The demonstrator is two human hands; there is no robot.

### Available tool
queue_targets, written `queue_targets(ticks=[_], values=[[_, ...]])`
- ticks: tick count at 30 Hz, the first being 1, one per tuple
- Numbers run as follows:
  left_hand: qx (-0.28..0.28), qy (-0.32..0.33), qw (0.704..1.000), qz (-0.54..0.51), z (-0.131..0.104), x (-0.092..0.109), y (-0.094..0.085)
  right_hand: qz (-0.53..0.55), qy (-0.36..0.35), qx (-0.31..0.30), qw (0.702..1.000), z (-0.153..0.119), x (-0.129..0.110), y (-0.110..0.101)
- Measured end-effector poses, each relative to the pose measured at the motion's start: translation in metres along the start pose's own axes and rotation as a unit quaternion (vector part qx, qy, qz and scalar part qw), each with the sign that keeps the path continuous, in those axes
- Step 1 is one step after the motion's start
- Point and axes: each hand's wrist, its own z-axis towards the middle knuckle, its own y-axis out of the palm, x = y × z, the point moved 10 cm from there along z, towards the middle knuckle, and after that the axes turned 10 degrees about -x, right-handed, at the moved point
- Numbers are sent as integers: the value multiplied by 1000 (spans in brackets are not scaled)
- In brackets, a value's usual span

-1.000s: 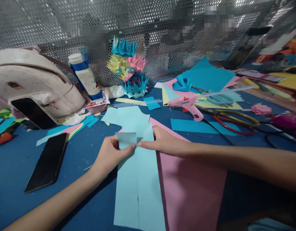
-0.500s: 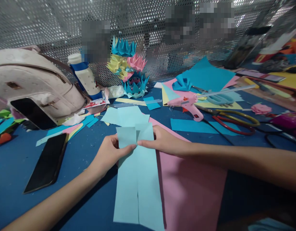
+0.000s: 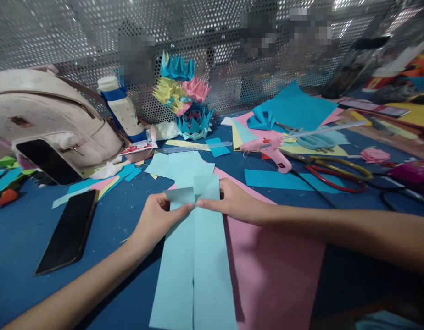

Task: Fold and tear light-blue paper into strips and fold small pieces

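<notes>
Light-blue paper strip (image 3: pixel 179 275), long and split lengthwise down its middle, lies on the dark-blue worktop (image 3: pixel 22 233) with its right half overlapping a large pink paper sheet (image 3: pixel 277 275). In the head view, the only one, the left hand (image 3: pixel 157 220) pinches the far end of the left half between thumb and fingers, folding a small flap (image 3: pixel 179 196) back toward the person. The right hand (image 3: pixel 237 201) presses the far end of the right half flat, fingertips meeting the left hand's at the split.

As a judgement, the fold could come out crooked if the left hand pulls sideways, since only the right hand anchors the paper. A hard tug could also lengthen the split or tear the thin paper, and the loose near end could slide on the smooth pink sheet. A black phone (image 3: pixel 67 231) lies to the left and a pink hot-glue gun (image 3: pixel 270 149) beyond, both well apart from the hands.

Against the earlier frames, the flap is lower and more creased than half a second ago, when it stood up as a near square. The near end of the left half has swung leftward, widening the strip's spread at the bottom. Both hands keep nearly the same places.
</notes>
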Motion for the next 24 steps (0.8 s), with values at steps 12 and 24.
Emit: queue_targets(ticks=[12,24], values=[[33,87,991,99,-3,20,-5,50,-12,-3,999,-1,0,3],[-1,28,1000,12,-1,1,-3,13,8,-6,1000,0,1,0]])
